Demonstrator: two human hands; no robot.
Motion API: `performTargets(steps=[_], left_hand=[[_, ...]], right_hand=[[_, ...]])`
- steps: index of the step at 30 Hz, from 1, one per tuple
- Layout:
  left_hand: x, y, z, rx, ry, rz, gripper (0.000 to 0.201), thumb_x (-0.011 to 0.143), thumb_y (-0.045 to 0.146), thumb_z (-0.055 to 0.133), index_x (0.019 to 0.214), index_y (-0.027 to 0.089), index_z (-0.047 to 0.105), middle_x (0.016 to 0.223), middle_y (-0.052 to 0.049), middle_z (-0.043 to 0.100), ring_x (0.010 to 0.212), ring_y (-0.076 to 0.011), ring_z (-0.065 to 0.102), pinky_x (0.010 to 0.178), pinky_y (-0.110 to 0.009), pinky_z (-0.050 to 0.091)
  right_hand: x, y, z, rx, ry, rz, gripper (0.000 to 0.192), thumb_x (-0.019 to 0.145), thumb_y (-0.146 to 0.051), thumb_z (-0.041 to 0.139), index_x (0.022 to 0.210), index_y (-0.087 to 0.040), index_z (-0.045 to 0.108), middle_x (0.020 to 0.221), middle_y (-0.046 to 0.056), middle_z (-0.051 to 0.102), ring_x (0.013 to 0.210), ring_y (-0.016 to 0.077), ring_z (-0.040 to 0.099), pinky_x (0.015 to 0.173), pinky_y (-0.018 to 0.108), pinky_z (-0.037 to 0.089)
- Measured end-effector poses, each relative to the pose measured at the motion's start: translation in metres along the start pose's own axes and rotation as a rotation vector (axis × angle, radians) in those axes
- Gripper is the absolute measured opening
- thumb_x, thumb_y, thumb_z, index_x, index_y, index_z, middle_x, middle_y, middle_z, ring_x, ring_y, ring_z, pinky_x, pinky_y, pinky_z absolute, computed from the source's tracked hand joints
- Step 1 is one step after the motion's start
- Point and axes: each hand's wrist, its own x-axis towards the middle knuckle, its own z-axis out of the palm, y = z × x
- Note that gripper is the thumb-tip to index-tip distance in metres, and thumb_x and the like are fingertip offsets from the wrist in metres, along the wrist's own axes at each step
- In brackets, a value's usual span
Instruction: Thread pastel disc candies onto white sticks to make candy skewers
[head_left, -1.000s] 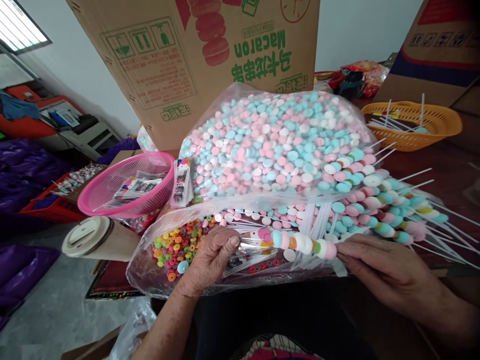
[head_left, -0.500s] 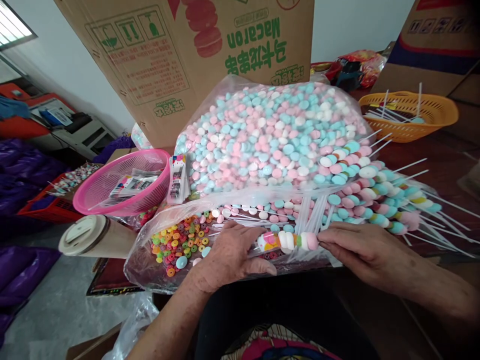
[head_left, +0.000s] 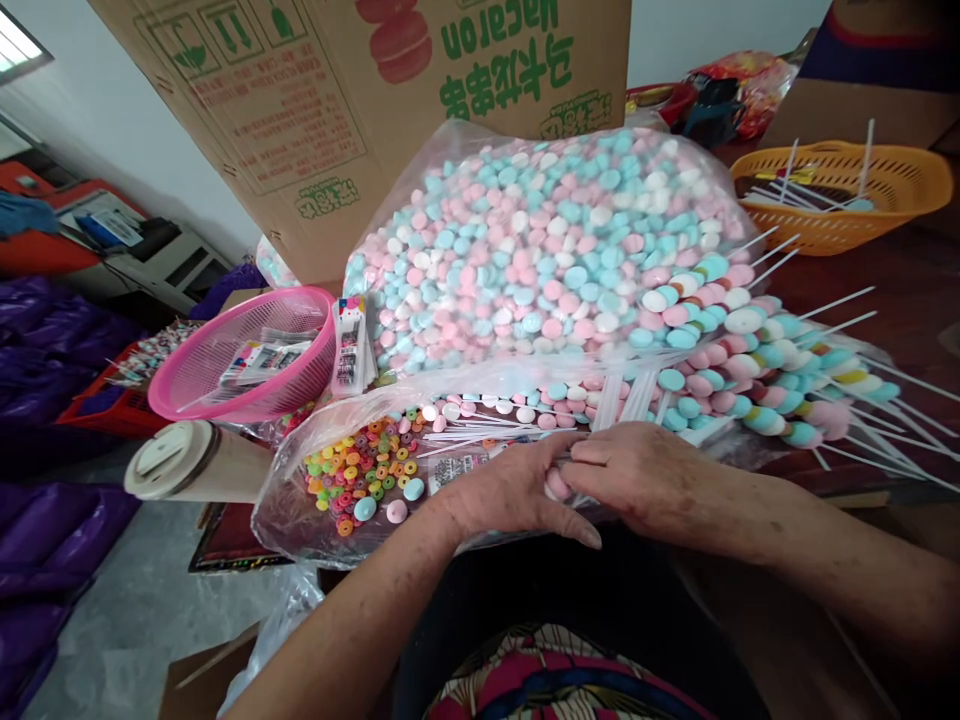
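Observation:
My left hand (head_left: 506,490) and my right hand (head_left: 645,485) meet at the front edge of the work surface. Between them is a candy skewer in a clear printed sleeve; only its pink end piece (head_left: 557,485) shows, the rest hidden under my fingers. The fingers of my right hand are bent round that end. My left hand lies over the sleeve with its thumb stretched along the near side. Left of it, a printed sleeve part (head_left: 452,468) sticks out. Behind the hands lie white sticks (head_left: 480,434) and loose pink, blue and white candies (head_left: 517,408).
A big clear bag of candies (head_left: 525,260) fills the middle. Finished skewers (head_left: 772,385) are piled at the right. Ring candies (head_left: 360,460), a lidded cup (head_left: 199,462), a pink basket (head_left: 244,400) and printed sleeves (head_left: 351,345) stand left; an orange basket (head_left: 847,215) is back right.
My right hand has moved left, up against my left hand, covering most of the skewer that showed between them. The view has shifted slightly.

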Motion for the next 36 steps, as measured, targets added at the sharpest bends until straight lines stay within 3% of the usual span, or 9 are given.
performTargets(steps=[4,7,9,12,17,20,26,30,36], left_hand=[[-0.011,0.008,-0.034,-0.033,-0.074,-0.08,0.103,0.062,0.039,0.078,0.145,0.025,0.019,0.115,-0.009,0.06,0.095,-0.0239,0.061,0.083,-0.035,0.044],[-0.03,0.01,-0.064,0.176,-0.067,-0.249,0.092,0.057,0.053,0.077,0.136,0.025,0.038,0.119,-0.01,0.057,0.095,-0.0246,0.059,0.082,-0.034,0.044],[-0.039,0.005,-0.069,0.296,-0.184,-0.307,0.079,0.056,0.052,0.077,0.124,0.023,0.051,0.11,-0.006,0.062,0.095,-0.025,0.058,0.081,-0.032,0.043],[-0.042,-0.006,-0.054,0.318,-0.253,-0.274,0.049,0.065,0.042,0.072,0.107,0.021,0.061,0.099,-0.001,0.066,0.09,-0.0213,0.058,0.077,-0.027,0.043],[-0.034,-0.002,-0.028,0.43,-0.08,-0.275,0.026,0.072,0.038,0.064,0.091,0.021,0.064,0.086,0.0,0.066,0.078,-0.0185,0.059,0.066,-0.024,0.041],[-0.034,0.007,-0.027,0.465,-0.035,-0.266,0.027,0.075,0.045,0.06,0.086,0.021,0.063,0.079,0.0,0.066,0.073,-0.0184,0.059,0.061,-0.024,0.04],[-0.04,0.001,-0.028,0.356,0.03,-0.223,0.037,0.07,0.043,0.068,0.098,0.021,0.063,0.09,-0.001,0.067,0.082,-0.0203,0.059,0.068,-0.025,0.042],[-0.031,-0.006,-0.014,0.316,0.009,-0.113,0.038,0.07,0.042,0.069,0.099,0.019,0.062,0.091,-0.002,0.066,0.084,-0.0209,0.059,0.073,-0.027,0.043],[-0.022,-0.012,-0.008,0.194,0.019,-0.146,0.041,0.066,0.043,0.073,0.096,0.018,0.06,0.088,-0.001,0.065,0.082,-0.0206,0.058,0.07,-0.027,0.044]], right_hand=[[-0.006,-0.003,0.011,0.099,0.019,0.092,0.012,0.079,-0.012,0.05,0.081,-0.016,0.061,0.071,0.002,0.062,0.06,0.0131,0.054,0.051,0.025,0.029],[-0.015,-0.001,0.011,0.096,0.114,0.148,0.022,0.083,-0.007,0.04,0.086,-0.015,0.06,0.07,0.003,0.059,0.061,0.013,0.053,0.053,0.025,0.031],[-0.019,0.001,0.008,0.087,0.152,0.143,0.023,0.083,-0.007,0.039,0.087,-0.015,0.06,0.07,0.003,0.058,0.061,0.0134,0.053,0.054,0.025,0.032],[-0.02,0.0,0.003,-0.006,0.176,0.06,0.023,0.083,-0.006,0.039,0.088,-0.016,0.06,0.069,0.002,0.059,0.062,0.0146,0.052,0.056,0.027,0.031],[-0.012,-0.012,-0.004,-0.015,0.147,0.062,0.026,0.082,-0.004,0.039,0.088,-0.017,0.06,0.065,0.001,0.056,0.056,0.0131,0.048,0.052,0.027,0.027],[-0.007,-0.015,-0.005,0.137,0.109,0.104,0.021,0.085,-0.009,0.039,0.083,-0.015,0.059,0.069,0.002,0.057,0.059,0.0126,0.049,0.053,0.025,0.029],[-0.006,-0.003,-0.012,-0.099,0.169,0.057,0.024,0.083,-0.008,0.041,0.073,-0.017,0.06,0.064,0.003,0.055,0.062,0.0161,0.046,0.06,0.03,0.027],[0.002,-0.008,-0.003,-0.051,0.159,0.008,0.023,0.08,-0.005,0.041,0.074,-0.017,0.06,0.062,0.002,0.054,0.059,0.0154,0.045,0.057,0.029,0.025],[0.009,-0.004,0.008,-0.074,0.143,-0.042,0.016,0.076,-0.007,0.048,0.074,-0.017,0.06,0.064,0.002,0.057,0.06,0.0157,0.046,0.059,0.031,0.025]])
